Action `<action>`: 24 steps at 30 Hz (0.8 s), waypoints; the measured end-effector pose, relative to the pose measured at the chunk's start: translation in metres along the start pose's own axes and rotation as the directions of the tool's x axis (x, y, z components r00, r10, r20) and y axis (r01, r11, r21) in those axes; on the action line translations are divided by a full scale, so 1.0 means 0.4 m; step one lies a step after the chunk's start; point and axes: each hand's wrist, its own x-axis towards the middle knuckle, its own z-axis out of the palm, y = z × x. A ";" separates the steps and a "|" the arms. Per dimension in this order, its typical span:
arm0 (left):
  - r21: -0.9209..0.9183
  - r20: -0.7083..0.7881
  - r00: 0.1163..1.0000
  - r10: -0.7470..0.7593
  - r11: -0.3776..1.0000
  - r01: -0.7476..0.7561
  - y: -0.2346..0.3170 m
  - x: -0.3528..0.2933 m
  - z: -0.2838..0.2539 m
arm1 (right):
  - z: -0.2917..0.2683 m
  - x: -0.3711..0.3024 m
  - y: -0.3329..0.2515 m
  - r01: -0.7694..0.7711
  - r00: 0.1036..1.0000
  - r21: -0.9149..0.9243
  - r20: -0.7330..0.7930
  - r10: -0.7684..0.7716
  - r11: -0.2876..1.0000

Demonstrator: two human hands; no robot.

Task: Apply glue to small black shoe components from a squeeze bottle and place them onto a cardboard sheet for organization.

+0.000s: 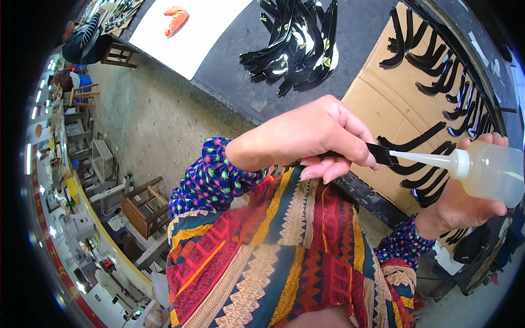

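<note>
Black curved strip (377, 153), pinched in the closed left hand (314, 136), meets the nozzle of a clear squeeze bottle (486, 169) gripped in the closed right hand (465, 197), near the cardboard sheet (377, 98) of similar strips (437, 71) on the bench (361, 27).

This is a workshop or small factory floor. A dark workbench (361, 27) carries a heap of identical glossy black curved parts (295, 44), with more laid in rows on a cardboard sheet (383, 98). Bare concrete floor (153, 120), wooden stools (143, 208) and other work stations (76, 229) lie beyond.
</note>
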 end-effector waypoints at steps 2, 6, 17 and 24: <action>-0.019 0.012 1.000 -0.014 1.000 0.014 -0.002 0.002 -0.005 | 0.005 0.001 0.003 0.004 1.000 -0.017 0.000 -0.004 1.000; -0.023 0.014 1.000 -0.017 1.000 0.017 -0.005 0.004 -0.008 | -0.003 0.003 0.008 -0.005 1.000 -0.018 0.028 0.006 1.000; 0.017 -0.003 1.000 -0.031 0.999 0.031 -0.002 0.007 -0.012 | 0.002 -0.001 0.017 -0.028 0.999 -0.013 0.018 0.028 1.000; -0.010 0.005 1.000 -0.025 1.000 0.025 -0.007 0.009 -0.016 | 0.000 0.001 0.023 -0.049 0.998 0.023 0.038 0.048 0.999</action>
